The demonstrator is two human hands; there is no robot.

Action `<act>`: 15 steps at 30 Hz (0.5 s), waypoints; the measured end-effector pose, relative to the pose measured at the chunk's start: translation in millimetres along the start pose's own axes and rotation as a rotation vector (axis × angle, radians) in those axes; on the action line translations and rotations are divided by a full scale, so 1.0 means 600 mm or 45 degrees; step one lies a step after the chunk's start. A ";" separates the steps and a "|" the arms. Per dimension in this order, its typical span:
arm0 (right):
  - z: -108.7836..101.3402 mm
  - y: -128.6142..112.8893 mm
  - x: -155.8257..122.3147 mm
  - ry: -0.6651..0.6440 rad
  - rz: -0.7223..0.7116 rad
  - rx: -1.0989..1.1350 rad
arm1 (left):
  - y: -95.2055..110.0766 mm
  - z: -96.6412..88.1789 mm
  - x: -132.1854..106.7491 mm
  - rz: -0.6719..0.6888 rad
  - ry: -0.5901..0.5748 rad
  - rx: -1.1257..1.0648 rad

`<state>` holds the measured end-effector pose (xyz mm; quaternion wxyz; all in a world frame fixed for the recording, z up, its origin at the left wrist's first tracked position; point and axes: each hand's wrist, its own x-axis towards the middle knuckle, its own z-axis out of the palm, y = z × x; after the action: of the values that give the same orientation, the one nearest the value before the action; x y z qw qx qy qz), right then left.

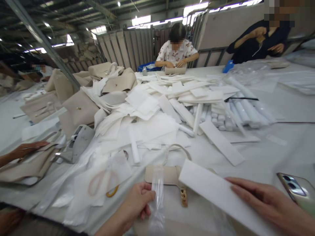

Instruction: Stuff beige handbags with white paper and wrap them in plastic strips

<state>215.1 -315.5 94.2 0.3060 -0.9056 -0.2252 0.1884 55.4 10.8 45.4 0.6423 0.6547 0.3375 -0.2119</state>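
Observation:
My left hand (pixel 137 203) is curled, its fingers pinching a strip of clear plastic film (pixel 157 193) that stands up over a beige bag (pixel 167 175) with a gold clasp (pixel 183 197). My right hand (pixel 265 203) lies with fingers stretched flat on the end of a long white foam sheet (pixel 211 190), which rests slanted across the bag. The bag's strap loops up behind it.
A big heap of white foam sheets and rolls (pixel 172 105) fills the table's middle. Beige bags (pixel 81 108) pile at the left. Scissors (pixel 105 183) lie under plastic. A phone (pixel 295 190) sits at right. Another person's hand (pixel 27 149) rests on a bag at left; people work at the far side.

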 end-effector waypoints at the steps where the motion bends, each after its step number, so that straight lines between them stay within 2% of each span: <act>1: 0.013 -0.017 -0.009 -0.116 0.006 0.038 | 0.000 0.002 0.000 -0.036 -0.047 0.038; 3: 0.034 -0.043 -0.017 -0.260 0.003 0.090 | -0.002 0.005 0.000 -0.097 -0.141 0.100; 5: 0.051 -0.058 -0.017 -0.261 -0.031 0.112 | -0.007 0.005 0.000 -0.110 -0.209 0.101; 8: 0.070 -0.063 -0.007 -0.277 -0.055 0.152 | -0.019 0.000 -0.001 -0.032 -0.250 -0.001; 11: 0.087 -0.070 0.008 -0.359 -0.049 0.216 | -0.032 -0.007 0.001 0.051 -0.312 -0.121; 15: 0.115 -0.098 0.023 -0.444 -0.106 0.243 | -0.038 -0.014 0.001 0.118 -0.401 -0.253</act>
<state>176.2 -234.3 78.0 0.3542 -0.8162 -0.2931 0.3500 38.1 18.1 29.5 0.7577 0.5617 0.2217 -0.2474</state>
